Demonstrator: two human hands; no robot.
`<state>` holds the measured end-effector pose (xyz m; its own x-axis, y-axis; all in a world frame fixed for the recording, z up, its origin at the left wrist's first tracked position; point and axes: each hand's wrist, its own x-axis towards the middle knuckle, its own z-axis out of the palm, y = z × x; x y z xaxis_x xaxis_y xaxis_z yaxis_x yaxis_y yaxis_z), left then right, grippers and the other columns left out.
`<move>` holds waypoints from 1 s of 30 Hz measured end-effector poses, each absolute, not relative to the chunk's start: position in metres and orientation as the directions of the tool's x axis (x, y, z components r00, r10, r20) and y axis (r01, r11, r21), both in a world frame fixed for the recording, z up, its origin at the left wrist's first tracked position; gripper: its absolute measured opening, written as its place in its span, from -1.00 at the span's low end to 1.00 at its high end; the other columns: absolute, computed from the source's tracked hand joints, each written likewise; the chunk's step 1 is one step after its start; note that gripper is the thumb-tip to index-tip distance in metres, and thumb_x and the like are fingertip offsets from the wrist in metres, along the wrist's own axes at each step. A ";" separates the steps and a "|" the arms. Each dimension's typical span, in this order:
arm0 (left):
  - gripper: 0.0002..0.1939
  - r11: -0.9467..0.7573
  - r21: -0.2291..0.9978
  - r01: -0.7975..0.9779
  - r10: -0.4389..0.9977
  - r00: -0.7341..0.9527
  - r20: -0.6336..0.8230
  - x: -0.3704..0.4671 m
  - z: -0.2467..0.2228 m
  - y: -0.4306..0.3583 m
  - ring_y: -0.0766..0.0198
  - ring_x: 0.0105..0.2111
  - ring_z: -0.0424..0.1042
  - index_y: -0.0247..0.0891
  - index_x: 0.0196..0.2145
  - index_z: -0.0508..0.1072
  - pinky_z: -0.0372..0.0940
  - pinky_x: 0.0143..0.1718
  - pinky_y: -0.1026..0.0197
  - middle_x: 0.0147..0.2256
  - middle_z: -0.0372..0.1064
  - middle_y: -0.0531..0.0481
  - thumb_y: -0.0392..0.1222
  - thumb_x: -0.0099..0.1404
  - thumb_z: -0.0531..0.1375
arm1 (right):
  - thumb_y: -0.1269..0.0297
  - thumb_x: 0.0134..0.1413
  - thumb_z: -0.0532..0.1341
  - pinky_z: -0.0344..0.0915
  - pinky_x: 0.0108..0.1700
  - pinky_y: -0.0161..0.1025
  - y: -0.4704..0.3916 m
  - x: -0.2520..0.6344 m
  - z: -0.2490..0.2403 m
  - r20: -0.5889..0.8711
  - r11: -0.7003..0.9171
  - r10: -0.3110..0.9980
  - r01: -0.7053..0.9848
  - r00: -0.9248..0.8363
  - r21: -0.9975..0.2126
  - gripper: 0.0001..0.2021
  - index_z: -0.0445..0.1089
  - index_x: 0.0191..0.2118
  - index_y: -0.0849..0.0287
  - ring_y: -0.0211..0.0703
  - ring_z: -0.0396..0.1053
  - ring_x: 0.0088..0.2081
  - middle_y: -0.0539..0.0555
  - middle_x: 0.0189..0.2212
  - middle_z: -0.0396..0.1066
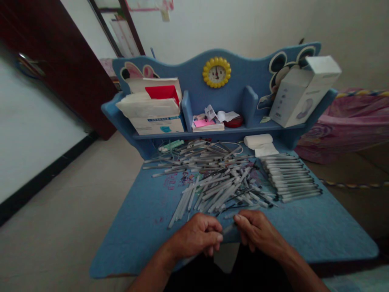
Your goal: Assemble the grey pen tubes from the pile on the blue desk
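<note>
Between my two hands, at the table's near edge, a translucent pen barrel (229, 229) spans the gap. My left hand (202, 233) is closed, its thumb and fingers pinching the barrel's left end. At the other end, the fingers of my right hand (258, 231) are closed on the same pen. Just beyond my hands lies a loose heap of pale pen barrels (219, 188) with dark tips and thin refills among them. To the right, a neat row of assembled pens (293, 178) lies side by side with dark ends pointing right.
Farther back lies another pile of grey pen parts (200, 156). A white roll (258, 141) rests by the row of pens. The blue desk (136, 227) has a shelf holding a mask box (161, 123), papers (208, 126) and a white carton (291, 99). A yellow clock (216, 73) is above.
</note>
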<state>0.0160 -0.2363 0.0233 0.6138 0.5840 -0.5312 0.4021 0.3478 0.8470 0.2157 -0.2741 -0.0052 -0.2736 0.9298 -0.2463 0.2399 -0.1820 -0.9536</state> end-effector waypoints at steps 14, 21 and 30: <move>-0.83 0.362 0.846 0.391 0.603 0.594 -0.533 0.016 0.021 -0.239 0.42 -0.67 0.27 -0.35 -0.40 0.35 0.15 -0.62 0.37 -0.61 0.35 0.05 -0.21 0.03 0.14 | 0.01 0.10 0.03 0.04 -0.70 -0.48 -0.274 0.215 -0.006 -0.246 -0.189 0.915 0.199 -0.319 -0.962 -0.68 0.22 -0.45 0.19 -0.42 0.18 -0.73 -0.12 -0.69 0.25; -0.82 0.378 0.844 0.381 0.595 0.598 -0.537 0.017 0.022 -0.238 0.44 -0.67 0.27 -0.34 -0.40 0.35 0.14 -0.62 0.38 -0.61 0.35 0.07 -0.19 0.03 0.14 | 0.01 0.13 -0.01 -0.05 -0.73 -0.48 -0.273 0.213 -0.007 -0.243 -0.173 0.935 0.268 -0.257 -0.948 -0.62 0.19 -0.53 0.19 -0.43 0.13 -0.77 -0.13 -0.74 0.21; -0.84 0.384 0.839 0.386 0.555 0.630 -0.544 0.017 0.027 -0.236 0.43 -0.69 0.27 -0.35 -0.41 0.36 0.15 -0.63 0.38 -0.60 0.37 0.04 -0.20 0.03 0.15 | 0.05 0.01 0.16 0.20 -0.59 -0.43 -0.273 0.217 -0.003 -0.263 -0.282 0.888 0.007 -0.377 -0.960 -0.70 0.22 -0.33 0.21 -0.36 0.32 -0.64 -0.07 -0.58 0.35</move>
